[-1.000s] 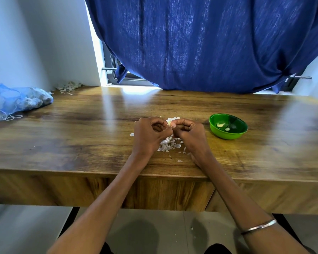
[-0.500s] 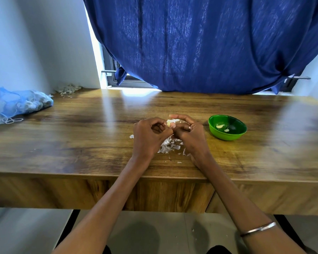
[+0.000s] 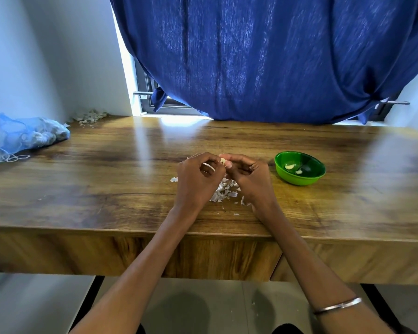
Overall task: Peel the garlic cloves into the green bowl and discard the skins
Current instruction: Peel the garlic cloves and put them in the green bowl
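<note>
A blue curtain [image 3: 263, 59] hangs across the window behind a wooden tabletop [image 3: 106, 179]. At the far left of the tabletop lies a blue mesh bag [image 3: 29, 135] of garlic, with a small heap of husks [image 3: 88, 116] in the corner behind it. The left hand [image 3: 198, 179] and right hand [image 3: 247, 175] meet near the front edge, fingertips close together. The right grip pinches a pale clove [image 3: 223, 161] between thumb and fingers; the left grip is curled narrow around a thin white strip of skin [image 3: 209, 166] just beside the clove. A bangle [image 3: 338, 305] circles the right forearm. To the right of the hands, near but apart, sits the green bowl [image 3: 299, 179] – inside it lie two peeled cloves [image 3: 290, 167]. Under and between the hands lies a pile of white skins [image 3: 225, 192], with a few loose flakes scattered toward the tabletop edge.
</note>
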